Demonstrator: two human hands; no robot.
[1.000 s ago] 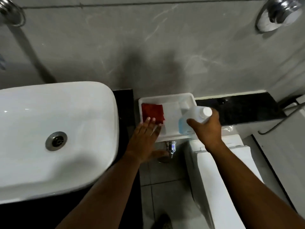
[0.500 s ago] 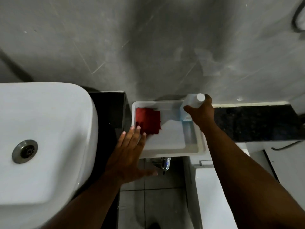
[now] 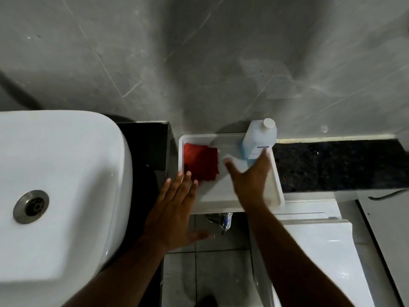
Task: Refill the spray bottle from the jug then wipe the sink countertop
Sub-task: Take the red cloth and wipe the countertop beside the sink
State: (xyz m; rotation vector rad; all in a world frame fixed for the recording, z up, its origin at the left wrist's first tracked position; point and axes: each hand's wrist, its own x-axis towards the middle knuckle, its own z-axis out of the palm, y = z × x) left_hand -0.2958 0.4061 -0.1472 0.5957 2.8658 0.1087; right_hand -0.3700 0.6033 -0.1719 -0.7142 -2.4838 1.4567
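Note:
A clear jug with a white cap and bluish liquid stands upright in the back right corner of a white tray. A red cloth lies flat in the tray's left half. My right hand hovers open over the tray, fingers spread, its fingertips just at the jug's base, holding nothing. My left hand is open and flat at the tray's front left corner, fingertips near the cloth's edge. No spray bottle is in sight.
A white basin with a metal drain fills the left side, on a black countertop. A dark granite ledge runs right of the tray. A white toilet tank sits below right, and a grey wall is behind.
My right hand has set the jug upright in the tray's back corner and let go, drawing back with fingers spread. My left hand stayed beside the cloth.

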